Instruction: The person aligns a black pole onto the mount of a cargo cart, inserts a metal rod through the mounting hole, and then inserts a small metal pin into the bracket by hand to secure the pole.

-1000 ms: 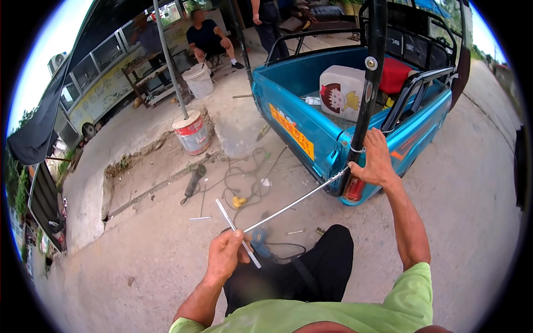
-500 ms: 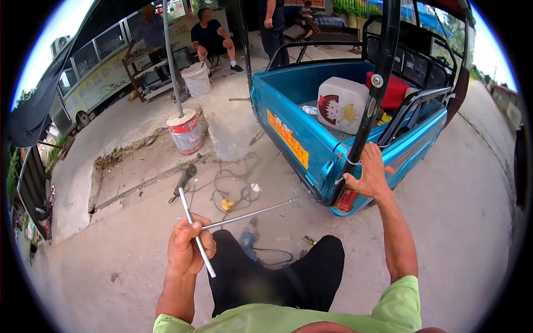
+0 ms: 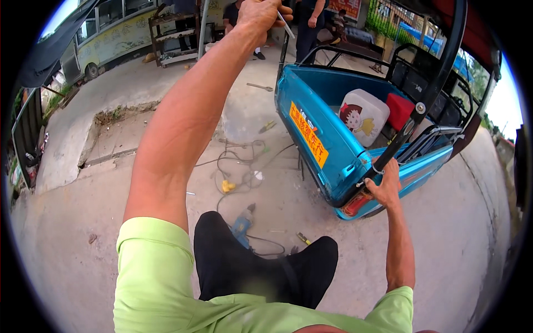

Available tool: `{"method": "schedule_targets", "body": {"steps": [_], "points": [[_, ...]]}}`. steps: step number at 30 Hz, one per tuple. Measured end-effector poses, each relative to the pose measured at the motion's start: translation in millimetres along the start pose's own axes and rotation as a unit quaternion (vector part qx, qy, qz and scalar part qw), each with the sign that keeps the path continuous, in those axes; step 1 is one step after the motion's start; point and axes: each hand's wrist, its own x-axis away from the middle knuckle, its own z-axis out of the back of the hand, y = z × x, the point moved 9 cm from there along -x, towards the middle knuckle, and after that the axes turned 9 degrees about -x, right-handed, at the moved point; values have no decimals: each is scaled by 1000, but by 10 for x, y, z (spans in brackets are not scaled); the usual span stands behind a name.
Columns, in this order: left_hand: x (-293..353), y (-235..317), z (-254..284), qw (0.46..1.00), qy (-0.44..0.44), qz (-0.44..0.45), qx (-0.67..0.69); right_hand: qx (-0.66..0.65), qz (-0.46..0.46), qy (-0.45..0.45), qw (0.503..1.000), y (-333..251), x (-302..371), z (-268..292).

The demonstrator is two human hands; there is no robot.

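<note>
Raised toward twelve o'clock, our left hand is closing its fingers around a thin pale rod, whose short visible end is pointing down toward four o'clock from the fist. At three o'clock, our right hand is wrapping around the lower end of a black pole, pressing it against the rear corner of a blue cargo bed; the pole is slanting up toward one o'clock, a bolt showing partway along it. Inside the bed we are seeing a white jug with a cartoon print, standing just beside a red container. An orange plate is sitting on the bed's outer wall. Near the centre, on the concrete ground, a tangle of cable is lying around a yellow plug, and a blue power drill is resting just above our black-trousered knee. At eleven o'clock, well apart from us, a metal rack is standing before a parked bus.
</note>
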Motion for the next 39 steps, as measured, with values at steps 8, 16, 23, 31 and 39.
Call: {"method": "schedule_targets", "body": {"steps": [8,16,23,31,39], "points": [[-205,222,-84,999,22,-32,-30,-10,-7,7,1000,-58,-21,-1],[359,107,14,979,-37,-74,-186,-5,-16,18,1000,79,79,65],[2303,-1162,609,929,-185,208,-242,9,-38,17,999,50,36,-15],[4528,-3471,737,806,-320,429,-254,-13,-48,59,997,84,-3,-14],[6117,-4122,374,721,-359,520,-284,-6,-39,48,998,138,63,-20]]}}
